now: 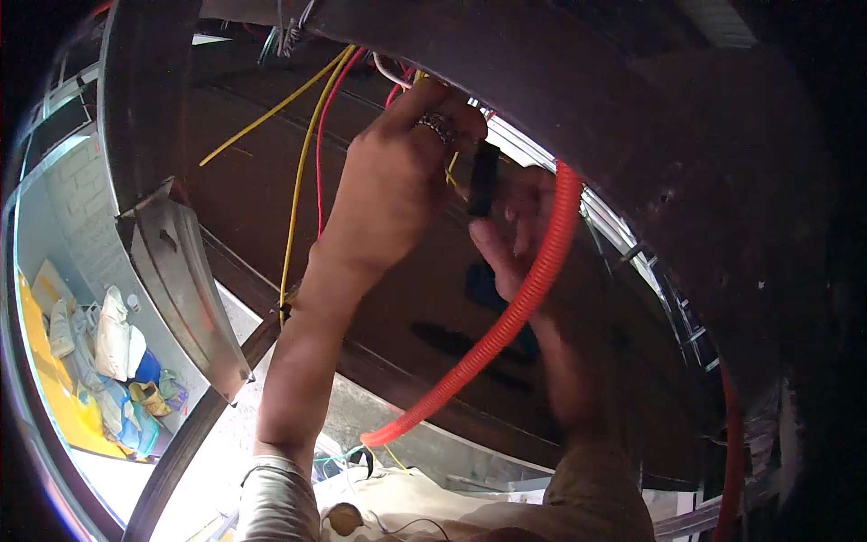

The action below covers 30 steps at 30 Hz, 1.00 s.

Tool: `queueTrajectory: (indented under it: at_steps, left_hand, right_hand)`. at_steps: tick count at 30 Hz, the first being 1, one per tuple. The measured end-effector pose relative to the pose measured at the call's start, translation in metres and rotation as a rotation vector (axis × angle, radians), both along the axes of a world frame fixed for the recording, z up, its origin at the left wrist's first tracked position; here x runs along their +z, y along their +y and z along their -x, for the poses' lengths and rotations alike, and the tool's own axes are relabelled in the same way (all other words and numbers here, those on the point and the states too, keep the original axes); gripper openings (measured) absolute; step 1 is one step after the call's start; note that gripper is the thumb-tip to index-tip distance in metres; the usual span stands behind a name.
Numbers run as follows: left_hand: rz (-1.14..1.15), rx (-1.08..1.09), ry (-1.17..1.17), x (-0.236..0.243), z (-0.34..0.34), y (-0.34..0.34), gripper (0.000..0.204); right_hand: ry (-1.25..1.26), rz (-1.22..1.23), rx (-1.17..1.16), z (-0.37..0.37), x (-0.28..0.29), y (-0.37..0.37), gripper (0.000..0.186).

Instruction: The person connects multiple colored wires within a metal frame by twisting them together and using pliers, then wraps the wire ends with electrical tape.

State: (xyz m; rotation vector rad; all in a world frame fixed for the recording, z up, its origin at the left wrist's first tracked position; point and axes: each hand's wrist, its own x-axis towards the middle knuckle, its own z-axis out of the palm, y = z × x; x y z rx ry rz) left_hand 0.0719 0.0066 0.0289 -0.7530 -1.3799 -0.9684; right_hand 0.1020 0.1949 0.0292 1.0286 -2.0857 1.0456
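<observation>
My left hand (397,172) is raised under a dark overhead panel, its fingers closed around thin wires at the opening; a ring or chain shows on a finger. A white cable (390,72) and red wires run in beside the fingertips, and a short yellow wire end (453,172) shows just below them. A black strip (485,179), which looks like tape, hangs between my two hands. My right hand (508,244), partly shaded, pinches near its lower end. In front of my right wrist curves an orange corrugated conduit (479,357).
Yellow wires (302,181) and a red wire (322,144) dangle to the left of my arm. A bent metal bracket (185,271) juts out at the left. Another red conduit (730,452) drops at the far right. Bags and cloths (117,361) lie below left.
</observation>
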Motion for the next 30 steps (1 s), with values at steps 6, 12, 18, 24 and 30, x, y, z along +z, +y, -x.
queueTrajectory:
  at_steps: [6, 12, 18, 24, 30]
  left_hand:
    - [0.001, -0.098, -0.054, 0.000, 0.000, -0.008, 0.027]
    - [0.137, -0.148, -0.125, 0.002, -0.007, -0.016, 0.019]
    - [0.090, -0.155, -0.025, -0.001, 0.008, -0.014, 0.011]
    - [0.073, -0.164, -0.083, 0.000, 0.006, -0.010, 0.021]
    - [-0.056, -0.046, -0.039, 0.003, 0.000, 0.004, 0.020]
  right_hand:
    - [0.241, -0.181, -0.195, 0.005, 0.010, -0.021, 0.076]
    - [0.323, -0.240, -0.348, 0.022, 0.011, -0.010, 0.088]
    - [0.019, 0.008, -0.182, 0.022, 0.020, 0.002, 0.074]
    - [-0.198, 0.451, 0.332, 0.014, 0.007, -0.001, 0.050]
    - [-0.054, 0.146, 0.153, 0.020, -0.023, 0.031, 0.062]
